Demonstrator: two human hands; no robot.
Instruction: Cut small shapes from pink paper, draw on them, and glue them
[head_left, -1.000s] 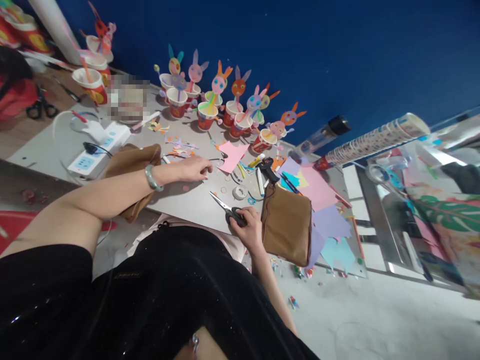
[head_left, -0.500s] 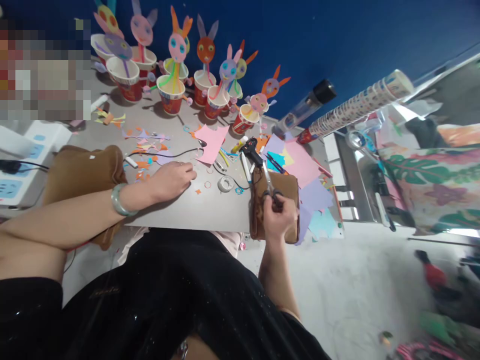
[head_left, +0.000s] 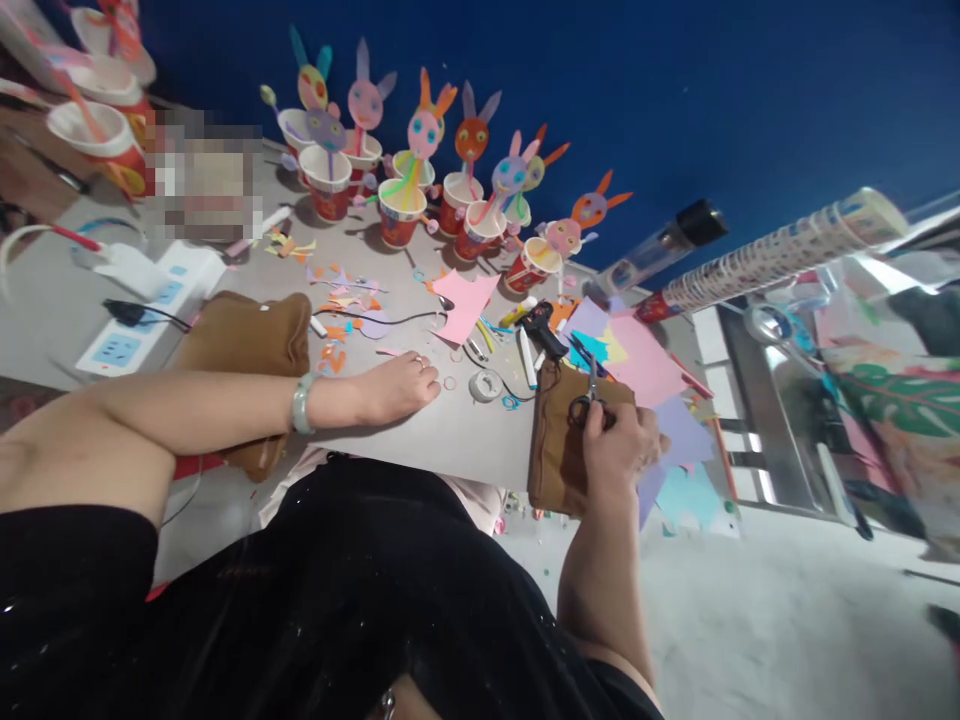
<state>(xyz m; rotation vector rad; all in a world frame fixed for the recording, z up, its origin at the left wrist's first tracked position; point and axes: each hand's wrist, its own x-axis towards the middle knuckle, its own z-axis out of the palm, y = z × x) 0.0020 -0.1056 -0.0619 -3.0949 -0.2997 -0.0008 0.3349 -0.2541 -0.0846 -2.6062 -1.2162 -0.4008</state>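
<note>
Scissors (head_left: 593, 378) were gripped in the closed right hand (head_left: 622, 440), at three o'clock from the tape roll (head_left: 475, 388); at nine, the left hand (head_left: 397, 388) was loosely curled, anything held inside could not be told.

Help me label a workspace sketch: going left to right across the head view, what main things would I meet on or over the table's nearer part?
White power strip, left brown cushion, left hand, tape roll, right hand holding scissors, light-blue paper.

Left hand (head_left: 401, 390) seems loosely curled; right hand (head_left: 621, 440) grips.
</note>
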